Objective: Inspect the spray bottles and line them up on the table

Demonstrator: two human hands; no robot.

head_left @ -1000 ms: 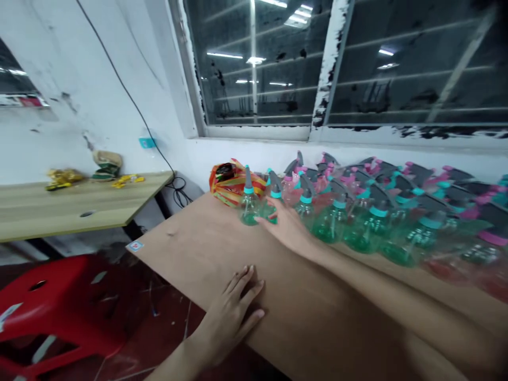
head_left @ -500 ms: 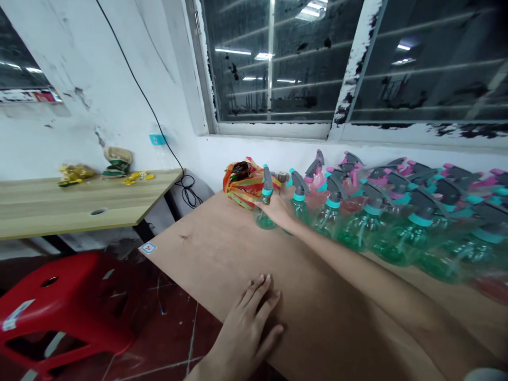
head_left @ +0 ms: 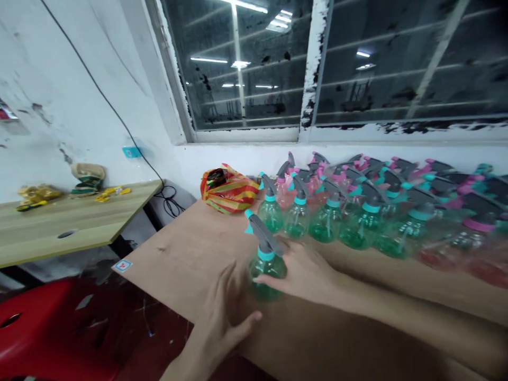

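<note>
Grip: my right hand (head_left: pixel 307 270) is closed round a bottle (head_left: pixel 265 267), thumb across its near face; the other fingers are largely hidden behind it. The bottle is roughly upright, green below, grey trigger above, teal nozzle pointing left. Whether its base bears on the bench (head_left: pixel 170 267) I cannot tell.

My left hand (head_left: pixel 218 315) is spread wide just left of the bottle, thumb and fingers apart, holding nothing. Contact with the bottle is not evident.

Change noted: half a second ago the bottle stood by the bag (head_left: pixel 230 191) toward the far edge; it has since been brought toward the near edge. My left hand, then flat on the bench, has turned toward it. In my judgement, the bottle is now placed for both hands to work on it.

Beyond: the row (head_left: pixel 329 225) runs along the far edge to the right, the bag at its left end. A sticker (head_left: pixel 122 265) marks the left corner.
</note>
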